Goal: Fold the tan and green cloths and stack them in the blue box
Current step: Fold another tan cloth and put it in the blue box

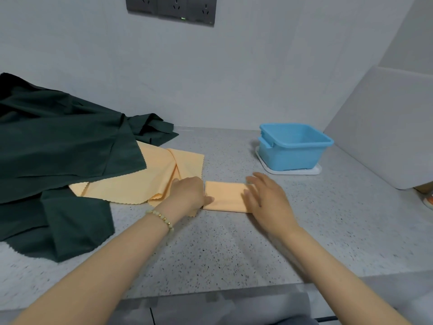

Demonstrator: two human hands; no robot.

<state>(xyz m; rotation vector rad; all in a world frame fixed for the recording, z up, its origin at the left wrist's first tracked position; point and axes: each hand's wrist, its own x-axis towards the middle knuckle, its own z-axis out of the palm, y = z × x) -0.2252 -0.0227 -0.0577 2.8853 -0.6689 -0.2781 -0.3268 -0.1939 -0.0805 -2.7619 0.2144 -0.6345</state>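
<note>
Speckled grey stone is what your desk (210, 249) is made of, and both your forearms reach out over its near edge. There's a beaded bracelet (161, 218) on your left wrist.

Everything else I'll place off the folded tan cloth (225, 195), which lies flat on the desk as a small neat rectangle. Your right hand (267, 202) covers its right end, fingers straight and a bit spread, pressing down flat on it. Your left hand (189, 191) sits at its left end, knuckles up and fingers curled under, thumb lying along that edge. Can't tell if those fingers are actually pinching anything, tbh.

Just left of the folded cloth, under your left hand, are the loose tan cloths (140, 179), spread out with zigzag edges. Further left the dark green cloths (58, 148) are heaped up, draped over part of the tan ones.

Behind the folded cloth and off to its right, a little apart, stands the blue box (293, 146), upright on a white tray (304, 171). On the wall far behind the cloth is a dark socket panel (171, 8).
</note>
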